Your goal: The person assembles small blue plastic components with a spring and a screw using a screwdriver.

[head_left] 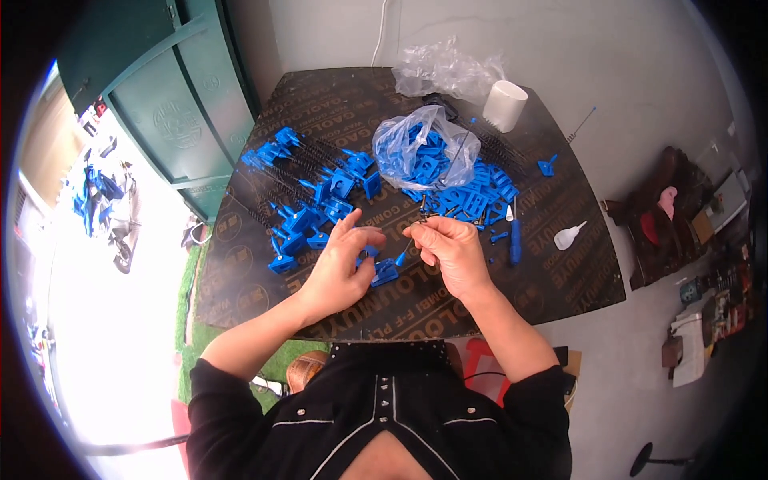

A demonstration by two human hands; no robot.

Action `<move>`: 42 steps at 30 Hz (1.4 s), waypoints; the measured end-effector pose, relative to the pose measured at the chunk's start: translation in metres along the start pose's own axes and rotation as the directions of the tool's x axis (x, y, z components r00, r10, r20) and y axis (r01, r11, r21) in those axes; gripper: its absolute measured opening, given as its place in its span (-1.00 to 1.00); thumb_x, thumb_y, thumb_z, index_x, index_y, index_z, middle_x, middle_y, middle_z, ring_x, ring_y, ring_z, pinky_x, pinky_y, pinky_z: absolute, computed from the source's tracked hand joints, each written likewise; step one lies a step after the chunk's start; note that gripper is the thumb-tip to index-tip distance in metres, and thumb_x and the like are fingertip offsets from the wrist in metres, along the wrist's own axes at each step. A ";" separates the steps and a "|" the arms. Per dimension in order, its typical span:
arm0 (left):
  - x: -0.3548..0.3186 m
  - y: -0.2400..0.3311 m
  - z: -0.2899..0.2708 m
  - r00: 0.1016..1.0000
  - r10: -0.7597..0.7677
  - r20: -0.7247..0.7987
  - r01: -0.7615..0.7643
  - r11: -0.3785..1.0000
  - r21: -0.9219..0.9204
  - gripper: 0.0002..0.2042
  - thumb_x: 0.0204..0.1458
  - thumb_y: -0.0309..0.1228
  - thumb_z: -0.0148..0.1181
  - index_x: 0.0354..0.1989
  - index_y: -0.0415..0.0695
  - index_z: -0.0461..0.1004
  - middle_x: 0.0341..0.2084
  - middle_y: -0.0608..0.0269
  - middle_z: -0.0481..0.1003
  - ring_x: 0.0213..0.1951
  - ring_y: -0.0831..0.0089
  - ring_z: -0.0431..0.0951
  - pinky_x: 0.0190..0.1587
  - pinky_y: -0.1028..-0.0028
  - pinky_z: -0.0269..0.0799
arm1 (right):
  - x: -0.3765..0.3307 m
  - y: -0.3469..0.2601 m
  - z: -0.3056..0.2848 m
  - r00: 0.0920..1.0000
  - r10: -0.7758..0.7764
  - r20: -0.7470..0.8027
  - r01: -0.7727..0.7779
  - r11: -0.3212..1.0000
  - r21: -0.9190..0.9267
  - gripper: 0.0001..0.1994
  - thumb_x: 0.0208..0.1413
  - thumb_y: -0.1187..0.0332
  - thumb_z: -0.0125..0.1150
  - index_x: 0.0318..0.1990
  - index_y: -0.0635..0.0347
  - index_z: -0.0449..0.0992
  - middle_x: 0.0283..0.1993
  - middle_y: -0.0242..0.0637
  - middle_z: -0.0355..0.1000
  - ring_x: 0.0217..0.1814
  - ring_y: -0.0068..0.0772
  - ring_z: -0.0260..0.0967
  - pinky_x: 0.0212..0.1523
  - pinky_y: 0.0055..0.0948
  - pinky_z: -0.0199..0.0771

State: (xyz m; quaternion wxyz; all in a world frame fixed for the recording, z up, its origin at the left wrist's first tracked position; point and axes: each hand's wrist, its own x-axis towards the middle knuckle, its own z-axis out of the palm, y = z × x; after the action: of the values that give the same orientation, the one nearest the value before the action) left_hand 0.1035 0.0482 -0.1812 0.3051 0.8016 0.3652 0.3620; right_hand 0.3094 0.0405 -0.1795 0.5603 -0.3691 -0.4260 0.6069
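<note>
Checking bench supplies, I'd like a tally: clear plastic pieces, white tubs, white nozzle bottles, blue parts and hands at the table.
Clear plastic: 2 (bag, crumpled piece)
White tub: 1
White nozzle bottle: 1
Hands: 2 (left hand, right hand)
Total: 6, excluding blue parts, too heaped to count

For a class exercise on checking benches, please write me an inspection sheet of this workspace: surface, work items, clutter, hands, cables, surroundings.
Surface: dark table with printed lettering.
Work items: loose blue parts heaped beside a clear bag of more; at left, blue pieces with dark springs; a screwdriver at right.
Clutter: crumpled plastic, white cup, white bottle.
Hands: left hand beside a blue piece, its grip unclear; right hand pinching a small dark item, too small to identify.
Cables: white cord along the wall.
Surroundings: green door at left, brown seat at right.
</note>
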 end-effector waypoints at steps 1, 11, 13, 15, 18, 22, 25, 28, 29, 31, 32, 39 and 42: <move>0.004 0.006 -0.007 0.997 0.072 -0.013 -0.072 0.997 -0.015 -0.78 -0.04 -0.57 0.12 -0.17 -0.24 0.45 -0.12 0.07 0.48 0.26 -0.03 0.15 0.25 0.14 0.07 | 0.000 0.001 0.001 1.000 -0.022 -0.008 0.022 1.000 -0.008 -0.90 0.09 0.45 0.23 -0.35 0.32 0.57 -0.36 -0.25 0.52 -0.51 -0.72 0.26 -0.58 -0.72 0.22; 0.015 0.034 -0.004 0.999 0.036 0.025 -0.038 0.996 0.084 -0.89 -0.10 -0.51 0.28 -0.40 -0.25 0.50 -0.30 0.07 0.52 -0.05 0.19 0.45 0.05 0.27 0.28 | -0.005 0.002 0.006 0.990 -0.136 -0.020 0.132 0.982 -0.137 -0.88 0.08 0.44 0.24 -0.33 0.34 0.59 -0.46 -0.37 0.46 -0.54 -0.72 0.21 -0.57 -0.70 0.18; 0.015 0.035 -0.001 0.999 0.032 0.020 -0.033 0.998 0.045 -0.88 -0.10 -0.52 0.28 -0.42 -0.26 0.48 -0.31 0.07 0.51 -0.16 0.22 0.47 0.03 0.30 0.28 | -0.005 0.001 0.001 0.987 -0.162 0.015 0.162 0.969 -0.186 -0.85 0.10 0.40 0.23 -0.33 0.34 0.58 -0.50 -0.40 0.42 -0.55 -0.72 0.20 -0.58 -0.70 0.16; 0.015 0.032 0.002 0.999 0.019 0.033 -0.020 1.000 0.020 -0.90 -0.10 -0.50 0.26 -0.42 -0.22 0.47 -0.36 0.13 0.51 -0.16 0.22 0.47 0.12 0.18 0.16 | -0.004 -0.004 -0.004 0.982 -0.184 0.053 0.191 0.953 -0.234 -0.83 0.12 0.37 0.21 -0.32 0.34 0.56 -0.53 -0.43 0.38 -0.56 -0.72 0.18 -0.59 -0.70 0.14; 0.014 0.029 0.003 0.998 0.025 0.065 -0.026 0.999 0.024 -0.91 -0.09 -0.49 0.23 -0.43 -0.17 0.45 -0.43 0.20 0.49 -0.16 0.23 0.46 0.22 0.03 0.03 | -0.005 -0.022 -0.006 0.994 -0.077 0.082 0.093 0.974 -0.206 -0.77 0.16 0.29 0.16 -0.31 0.32 0.51 -0.56 -0.47 0.31 -0.58 -0.75 0.14 -0.61 -0.72 0.09; 0.015 0.029 0.004 0.992 0.083 0.095 -0.089 0.994 0.063 -0.92 -0.08 -0.48 0.23 -0.44 -0.16 0.44 -0.48 0.24 0.47 -0.19 0.23 0.46 0.22 0.03 0.03 | -0.005 -0.034 -0.007 0.992 -0.121 -0.044 0.116 0.989 -0.092 -0.77 0.19 0.25 0.12 -0.31 0.26 0.46 -0.57 -0.50 0.25 -0.60 -0.79 0.07 -0.62 -0.76 0.04; 0.016 0.029 0.003 0.992 0.100 0.082 -0.108 0.988 0.107 -0.90 -0.12 -0.53 0.27 -0.45 -0.20 0.47 -0.40 0.19 0.51 -0.26 0.28 0.47 -0.05 0.33 0.29 | -0.005 -0.035 -0.010 0.991 -0.135 -0.023 0.132 0.985 -0.111 -0.80 0.21 0.28 0.11 -0.32 0.25 0.46 -0.57 -0.49 0.27 -0.60 -0.80 0.09 -0.62 -0.76 0.03; 0.016 0.032 0.001 0.990 0.100 0.101 -0.113 0.984 0.134 -0.91 -0.11 -0.52 0.28 -0.46 -0.21 0.47 -0.43 0.20 0.51 -0.27 0.29 0.47 -0.07 0.33 0.29 | -0.004 -0.035 -0.010 0.988 -0.149 -0.026 0.145 0.980 -0.134 -0.81 0.22 0.30 0.10 -0.33 0.25 0.46 -0.56 -0.49 0.28 -0.59 -0.80 0.11 -0.63 -0.77 0.03; 0.016 0.031 0.001 0.990 0.098 0.101 -0.112 0.985 0.135 -0.91 -0.11 -0.52 0.28 -0.46 -0.21 0.47 -0.43 0.20 0.51 -0.27 0.29 0.47 -0.07 0.33 0.29 | -0.003 -0.035 -0.011 0.986 -0.168 -0.020 0.164 0.975 -0.153 -0.80 0.21 0.30 0.10 -0.34 0.26 0.46 -0.57 -0.49 0.28 -0.59 -0.81 0.12 -0.62 -0.77 0.03; 0.015 0.029 0.002 0.993 0.082 0.083 -0.089 0.993 0.079 -0.92 -0.07 -0.48 0.24 -0.47 -0.19 0.46 -0.50 0.20 0.47 -0.25 0.22 0.46 0.18 0.10 0.10 | -0.003 -0.035 -0.010 0.983 -0.186 -0.012 0.181 0.969 -0.170 -0.80 0.21 0.30 0.11 -0.35 0.26 0.47 -0.57 -0.50 0.29 -0.59 -0.81 0.13 -0.62 -0.78 0.03; 0.015 0.029 0.002 0.993 0.080 0.082 -0.087 0.993 0.079 -0.92 -0.07 -0.48 0.24 -0.47 -0.19 0.46 -0.50 0.20 0.47 -0.25 0.22 0.46 0.18 0.10 0.10 | -0.003 -0.034 -0.009 0.983 -0.184 -0.001 0.180 0.966 -0.184 -0.80 0.21 0.31 0.11 -0.35 0.26 0.47 -0.58 -0.50 0.29 -0.59 -0.81 0.13 -0.62 -0.78 0.04; 0.026 0.039 0.004 0.997 0.043 0.064 -0.042 0.999 -0.019 -0.91 -0.07 -0.49 0.24 -0.49 -0.24 0.48 -0.55 0.12 0.48 -0.34 0.20 0.47 0.03 0.24 0.24 | -0.003 -0.022 0.001 0.975 -0.210 0.072 0.221 0.942 -0.253 -0.82 0.20 0.32 0.12 -0.36 0.25 0.50 -0.59 -0.52 0.30 -0.60 -0.81 0.15 -0.62 -0.78 0.05; 0.028 0.038 0.006 0.996 -0.028 0.080 0.033 0.998 -0.055 -0.90 -0.08 -0.48 0.24 -0.49 -0.27 0.50 -0.55 0.08 0.48 -0.36 0.21 0.48 -0.10 0.30 0.32 | 0.000 -0.018 -0.001 0.983 -0.179 0.050 0.186 0.951 -0.246 -0.79 0.20 0.28 0.13 -0.37 0.24 0.49 -0.60 -0.51 0.29 -0.61 -0.80 0.13 -0.63 -0.76 0.04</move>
State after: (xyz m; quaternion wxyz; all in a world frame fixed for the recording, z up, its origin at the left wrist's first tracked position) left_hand 0.1351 0.0493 -0.1457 0.3470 0.8007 0.3548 0.3355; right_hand 0.3170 0.0405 -0.1629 0.5573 -0.3872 -0.5388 0.4992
